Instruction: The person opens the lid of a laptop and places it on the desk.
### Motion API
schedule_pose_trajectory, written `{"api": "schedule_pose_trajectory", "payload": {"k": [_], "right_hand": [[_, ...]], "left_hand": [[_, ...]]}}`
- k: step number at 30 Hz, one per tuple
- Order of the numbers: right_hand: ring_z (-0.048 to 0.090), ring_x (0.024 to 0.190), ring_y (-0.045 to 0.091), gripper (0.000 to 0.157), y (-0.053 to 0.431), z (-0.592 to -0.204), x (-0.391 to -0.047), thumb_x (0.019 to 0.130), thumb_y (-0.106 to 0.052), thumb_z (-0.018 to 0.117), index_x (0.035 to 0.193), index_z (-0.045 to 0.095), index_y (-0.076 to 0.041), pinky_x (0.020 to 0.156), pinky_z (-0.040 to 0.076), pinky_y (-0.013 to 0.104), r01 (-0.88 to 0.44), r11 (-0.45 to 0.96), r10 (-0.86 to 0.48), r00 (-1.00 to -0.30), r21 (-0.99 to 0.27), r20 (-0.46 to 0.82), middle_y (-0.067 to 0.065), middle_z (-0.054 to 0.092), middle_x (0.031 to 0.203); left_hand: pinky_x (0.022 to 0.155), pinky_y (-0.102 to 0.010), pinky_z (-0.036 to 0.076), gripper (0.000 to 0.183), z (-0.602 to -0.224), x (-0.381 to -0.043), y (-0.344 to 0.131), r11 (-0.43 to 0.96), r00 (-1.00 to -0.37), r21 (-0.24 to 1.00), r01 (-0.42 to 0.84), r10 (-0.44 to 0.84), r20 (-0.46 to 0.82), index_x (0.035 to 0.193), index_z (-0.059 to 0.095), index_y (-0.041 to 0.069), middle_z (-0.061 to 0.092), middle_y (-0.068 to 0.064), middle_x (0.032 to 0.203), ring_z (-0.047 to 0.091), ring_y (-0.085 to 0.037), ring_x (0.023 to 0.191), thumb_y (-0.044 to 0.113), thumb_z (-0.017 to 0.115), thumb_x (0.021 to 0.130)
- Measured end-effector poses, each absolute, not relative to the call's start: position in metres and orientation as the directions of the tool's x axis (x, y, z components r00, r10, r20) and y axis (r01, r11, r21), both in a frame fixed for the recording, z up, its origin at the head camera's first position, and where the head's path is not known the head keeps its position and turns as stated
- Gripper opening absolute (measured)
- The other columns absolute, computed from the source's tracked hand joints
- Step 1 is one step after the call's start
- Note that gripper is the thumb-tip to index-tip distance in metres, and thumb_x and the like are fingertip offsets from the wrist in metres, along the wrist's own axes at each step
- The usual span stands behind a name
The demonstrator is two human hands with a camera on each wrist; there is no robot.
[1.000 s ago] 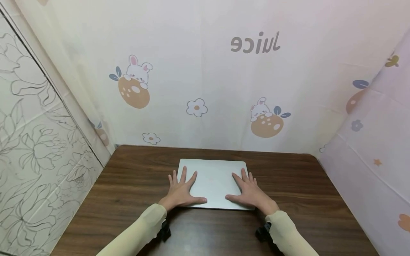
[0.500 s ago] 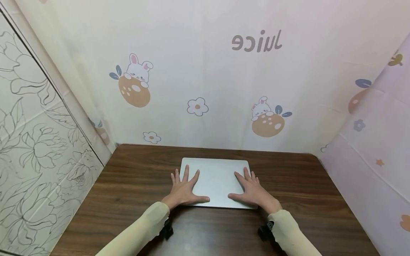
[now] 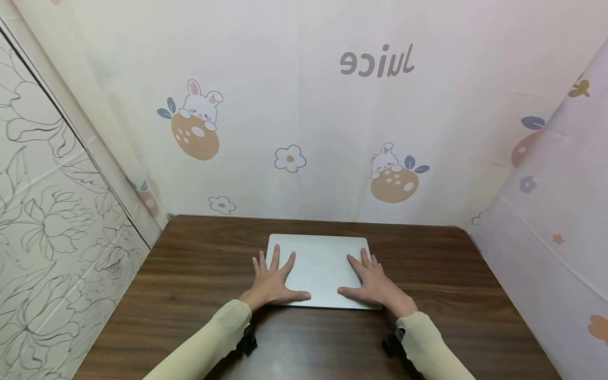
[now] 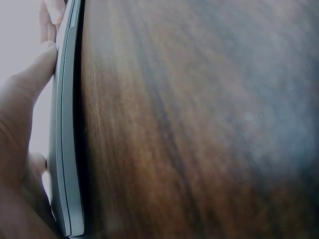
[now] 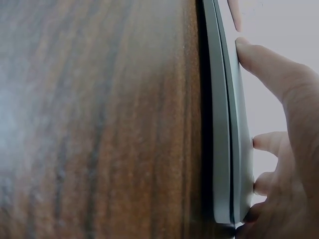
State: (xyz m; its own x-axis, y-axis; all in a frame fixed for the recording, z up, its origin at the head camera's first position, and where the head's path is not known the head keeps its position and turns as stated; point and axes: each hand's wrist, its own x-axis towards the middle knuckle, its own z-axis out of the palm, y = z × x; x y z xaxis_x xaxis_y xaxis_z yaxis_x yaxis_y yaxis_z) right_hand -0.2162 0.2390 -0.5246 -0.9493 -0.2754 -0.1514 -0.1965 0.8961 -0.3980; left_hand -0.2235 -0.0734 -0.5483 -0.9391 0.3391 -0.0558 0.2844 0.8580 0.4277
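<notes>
A closed silver laptop (image 3: 319,270) lies flat on the dark wooden table (image 3: 199,285). My left hand (image 3: 269,285) rests on the left part of its lid, fingers spread and thumb pointing inward along the front edge. On the right part of the lid, my right hand (image 3: 375,285) lies the same way, its thumb turned toward the other. In the left wrist view, the laptop's thin front edge (image 4: 67,124) shows beside the left thumb (image 4: 40,69). The right wrist view shows the narrow gap between lid and base, with the right thumb (image 5: 269,64) touching the lid.
A pale curtain (image 3: 294,105) with rabbit and fruit prints hangs behind the table's back edge. Floral panels (image 3: 52,227) stand on the left, and another printed curtain (image 3: 560,211) borders the right. A dark device (image 3: 391,343) sits at each wrist.
Measured against the table edges, the laptop and both hands have shifted slightly to the right. The spread of the fingers looks the same, and the lid stays closed.
</notes>
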Motion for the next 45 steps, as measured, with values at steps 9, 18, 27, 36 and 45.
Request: {"api": "schedule_pose_trajectory", "payload": {"k": [9, 18, 27, 36, 45], "right_hand": [[0.007, 0.152, 0.061, 0.108, 0.242, -0.526, -0.213, 0.083, -0.074, 0.069, 0.163, 0.031, -0.011, 0.115, 0.020, 0.078, -0.199, 0.892, -0.280, -0.948, -0.405, -0.150, 0.031, 0.005, 0.169], [0.006, 0.152, 0.061, 0.109, 0.246, -0.527, -0.209, 0.082, -0.074, 0.069, 0.163, 0.031, -0.011, 0.116, 0.019, 0.077, -0.195, 0.894, -0.273, -0.951, -0.404, -0.143, 0.031, 0.004, 0.169], [0.007, 0.151, 0.062, 0.109, 0.251, -0.527, -0.209, 0.081, -0.073, 0.070, 0.162, 0.033, -0.010, 0.112, 0.022, 0.080, -0.209, 0.891, -0.281, -0.951, -0.404, -0.127, 0.032, 0.006, 0.169], [0.005, 0.152, 0.060, 0.110, 0.253, -0.530, -0.212, 0.081, -0.076, 0.068, 0.163, 0.032, -0.013, 0.115, 0.018, 0.078, -0.202, 0.886, -0.285, -0.947, -0.417, -0.146, 0.030, 0.004, 0.170], [0.005, 0.152, 0.061, 0.110, 0.251, -0.530, -0.213, 0.081, -0.075, 0.069, 0.163, 0.031, -0.012, 0.114, 0.021, 0.079, -0.198, 0.886, -0.287, -0.945, -0.419, -0.160, 0.030, 0.003, 0.170]], "left_hand": [[0.115, -0.079, -0.009, 0.121, -0.553, -0.221, -0.072, 0.855, -0.940, 0.430, 0.291, 0.338, -0.037, 0.165, 0.026, 0.030, -0.003, -0.023, 0.172, -0.011, -0.065, 0.149, 0.091, 0.065, 0.067], [0.116, -0.078, -0.009, 0.121, -0.549, -0.218, -0.067, 0.857, -0.939, 0.428, 0.286, 0.340, -0.054, 0.165, 0.025, 0.031, -0.004, -0.021, 0.172, -0.012, -0.064, 0.149, 0.091, 0.065, 0.068], [0.116, -0.078, -0.009, 0.122, -0.548, -0.216, -0.063, 0.853, -0.939, 0.437, 0.285, 0.341, -0.053, 0.165, 0.025, 0.030, -0.004, -0.022, 0.172, -0.011, -0.065, 0.149, 0.091, 0.065, 0.067], [0.115, -0.079, -0.008, 0.121, -0.549, -0.216, -0.062, 0.852, -0.940, 0.439, 0.285, 0.337, -0.045, 0.165, 0.026, 0.029, -0.003, -0.023, 0.172, -0.010, -0.066, 0.148, 0.090, 0.066, 0.068], [0.117, -0.079, -0.004, 0.119, -0.547, -0.215, -0.064, 0.852, -0.941, 0.443, 0.280, 0.335, -0.048, 0.164, 0.028, 0.028, -0.001, -0.024, 0.172, -0.008, -0.066, 0.149, 0.088, 0.067, 0.070]]}}
